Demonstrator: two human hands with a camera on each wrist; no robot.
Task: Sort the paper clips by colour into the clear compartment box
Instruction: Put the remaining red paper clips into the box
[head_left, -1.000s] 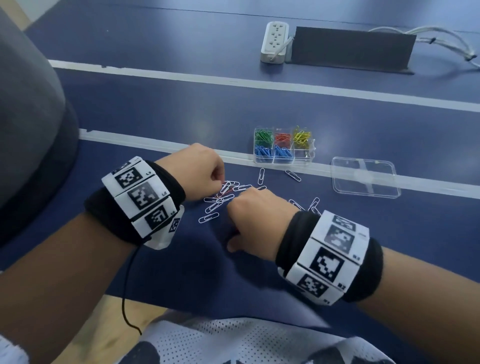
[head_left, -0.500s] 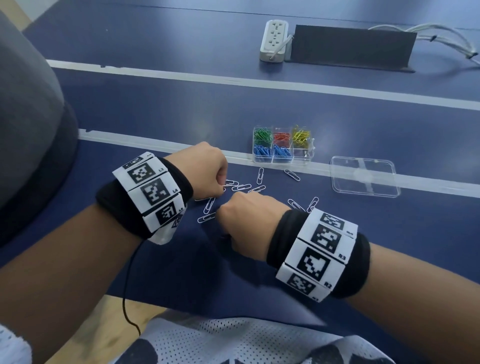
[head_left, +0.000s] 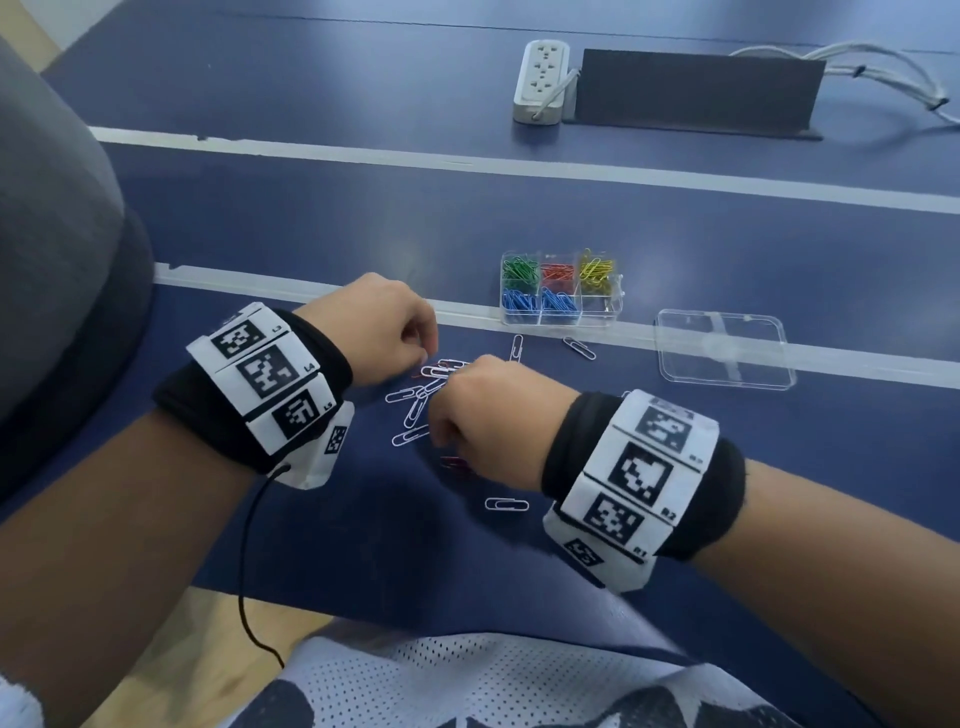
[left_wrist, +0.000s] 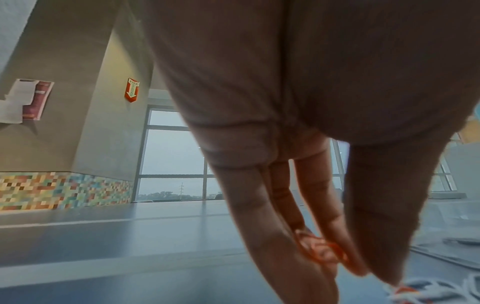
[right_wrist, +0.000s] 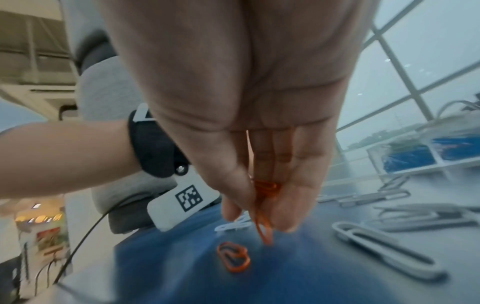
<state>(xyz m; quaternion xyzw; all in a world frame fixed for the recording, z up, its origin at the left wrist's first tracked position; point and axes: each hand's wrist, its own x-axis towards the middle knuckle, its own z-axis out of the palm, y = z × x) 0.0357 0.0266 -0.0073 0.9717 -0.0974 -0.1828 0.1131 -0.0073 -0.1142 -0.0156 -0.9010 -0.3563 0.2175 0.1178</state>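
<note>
Pinching small red wire paper clips (right_wrist: 263, 205), the right hand (head_left: 483, 415) now sits nearer the body than a second ago; one red clip (right_wrist: 233, 259) lies just below its grip. Left hand (head_left: 374, 332) pinches red clips too. Clear plastic compartment box (head_left: 561, 319) waits well beyond both grips; red compartment next, probably.

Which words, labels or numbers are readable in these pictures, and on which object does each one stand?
"FIRE": on the red arrow-shaped wall sign, left wrist view.
"L3", "L4", "L5": beside the black-and-white square markers on the left wrist band.
"R1", "R2": on the right wrist band; its upper label is too blurred.
The paper poster on the grey wall: print too blurred to read.
</note>
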